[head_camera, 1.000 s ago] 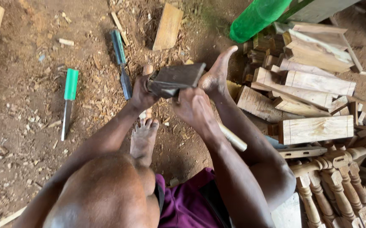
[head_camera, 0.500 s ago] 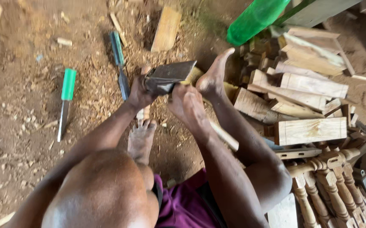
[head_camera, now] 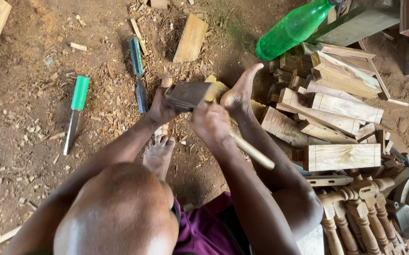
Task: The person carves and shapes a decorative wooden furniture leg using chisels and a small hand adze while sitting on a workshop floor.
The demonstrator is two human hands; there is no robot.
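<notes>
On a dirt floor (head_camera: 20, 156) strewn with wood chips, a seated person's right hand (head_camera: 210, 123) grips a pale-handled mallet (head_camera: 188, 96), its head just above the wood piece (head_camera: 217, 89) that the left hand (head_camera: 159, 108) closes around. Stacked timber offcuts (head_camera: 332, 108) crowd the right edge; two chisels (head_camera: 137, 75) lie apart on open ground to the left.
</notes>
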